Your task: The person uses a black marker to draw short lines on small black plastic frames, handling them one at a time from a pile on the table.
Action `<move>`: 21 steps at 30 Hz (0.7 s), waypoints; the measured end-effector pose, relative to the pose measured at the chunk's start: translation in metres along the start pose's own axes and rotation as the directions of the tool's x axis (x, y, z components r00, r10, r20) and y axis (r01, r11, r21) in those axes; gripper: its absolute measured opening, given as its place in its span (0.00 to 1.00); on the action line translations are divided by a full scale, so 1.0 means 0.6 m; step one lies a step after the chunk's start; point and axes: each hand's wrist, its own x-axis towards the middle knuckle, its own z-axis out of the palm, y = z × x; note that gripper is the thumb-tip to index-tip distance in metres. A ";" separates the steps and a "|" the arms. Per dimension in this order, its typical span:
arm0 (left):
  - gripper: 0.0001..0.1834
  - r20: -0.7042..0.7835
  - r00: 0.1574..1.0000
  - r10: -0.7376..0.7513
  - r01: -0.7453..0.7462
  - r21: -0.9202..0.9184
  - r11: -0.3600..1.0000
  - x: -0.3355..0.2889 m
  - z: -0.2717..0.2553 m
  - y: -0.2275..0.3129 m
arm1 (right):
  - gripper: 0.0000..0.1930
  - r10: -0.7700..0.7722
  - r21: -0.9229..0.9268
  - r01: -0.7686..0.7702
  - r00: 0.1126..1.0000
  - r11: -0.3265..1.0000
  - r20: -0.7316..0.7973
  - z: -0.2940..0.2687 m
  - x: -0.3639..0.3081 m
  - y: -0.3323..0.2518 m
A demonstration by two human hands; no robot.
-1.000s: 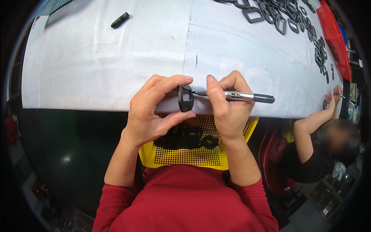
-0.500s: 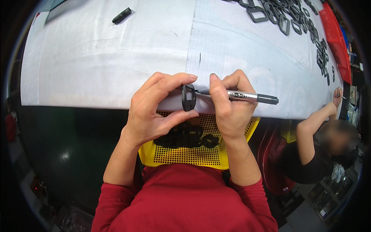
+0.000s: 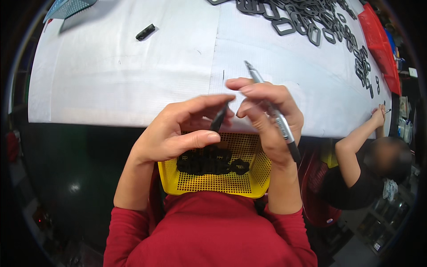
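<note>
My left hand (image 3: pixel 171 129) holds a small black frame-shaped piece (image 3: pixel 218 119) between thumb and fingers, over the table's front edge. The piece is turned nearly edge-on, so its opening does not show. My right hand (image 3: pixel 278 107) grips a silver marker pen (image 3: pixel 284 127) with a black end, its tip pointing up and away from the piece. The right fingertips hover close to the piece, slightly blurred; whether they touch it I cannot tell. Below my hands sits a yellow mesh basket (image 3: pixel 262 189) with several black pieces (image 3: pixel 209 162) in it.
On the white-covered table (image 3: pixel 124 84) lies a black cap-like object (image 3: pixel 145 32). Many black frames (image 3: pixel 307 22) spread across the far right, beside a red basket (image 3: pixel 378 44). A blue basket (image 3: pixel 73 8) is at the far left. Another person (image 3: pixel 351 173) sits at the right.
The marker has swung from lying against the piece to pointing up and away. The black piece has turned edge-on in my left hand. My view has shifted slightly.
</note>
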 end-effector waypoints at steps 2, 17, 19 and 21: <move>0.26 0.078 0.996 -0.051 0.057 -0.078 0.995 0.000 -0.002 0.006 | 0.13 0.009 -0.141 0.018 0.982 0.990 0.191 -0.010 0.010 -0.013; 0.36 -0.176 0.831 0.528 -0.467 0.296 0.834 0.016 0.022 -0.031 | 0.13 0.614 0.352 -0.540 0.776 0.765 -0.144 0.036 -0.002 -0.015; 0.35 -0.234 0.849 0.473 -0.415 0.259 0.872 0.009 0.021 -0.029 | 0.16 0.564 0.194 -0.530 0.796 0.825 -0.223 0.028 -0.008 -0.012; 0.32 -0.194 0.914 0.357 -0.268 0.371 0.889 0.004 0.015 -0.034 | 0.16 0.406 -0.100 -0.462 0.848 0.881 -0.341 0.009 -0.016 0.002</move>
